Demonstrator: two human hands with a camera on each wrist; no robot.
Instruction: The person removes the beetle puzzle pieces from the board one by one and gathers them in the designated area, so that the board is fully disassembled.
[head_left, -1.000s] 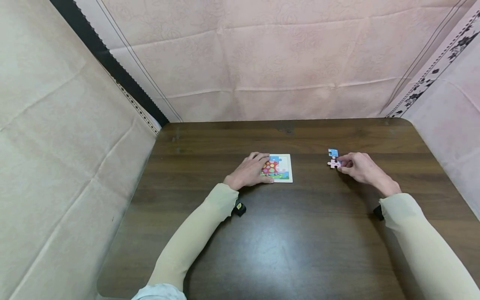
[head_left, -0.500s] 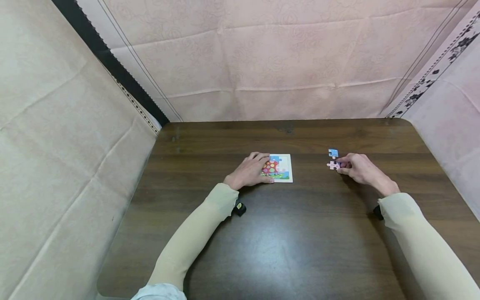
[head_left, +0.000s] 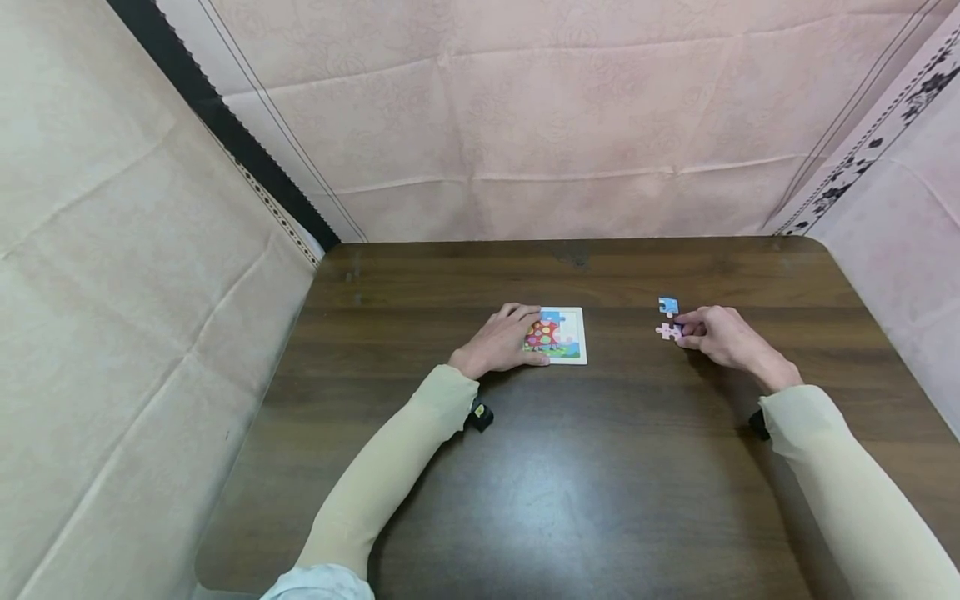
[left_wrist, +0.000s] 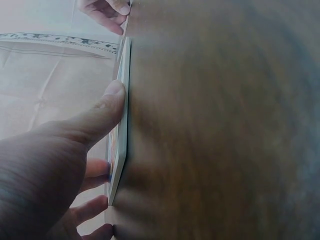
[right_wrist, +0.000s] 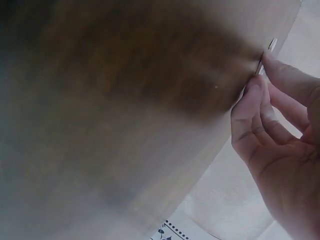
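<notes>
My left hand [head_left: 501, 340] steadies a square jigsaw puzzle board [head_left: 573, 359] on the table, thumb along the near edge and fingers at the far side. The board has a white frame and a picture with a red dotted shape, blue sky and green ground; the hand hides its left part. In the left wrist view the thumb [left_wrist: 112, 97] presses the board's edge [left_wrist: 125, 125]. To the right, my right hand [head_left: 723, 337] pinches a pink jigsaw piece [head_left: 666, 331] between thumb and fingers at table level. Just beyond it lies a blue jigsaw piece [head_left: 668, 305].
The brown wooden table [head_left: 525, 500] extends toward me. Pale patterned cloth [head_left: 562, 125] hangs behind its far edge and at both sides. A stretch of bare tabletop separates the board from the loose pieces.
The pink piece has shifted slightly toward me in my right hand's fingers, widening its gap from the blue piece. My left hand and the board keep their place.
</notes>
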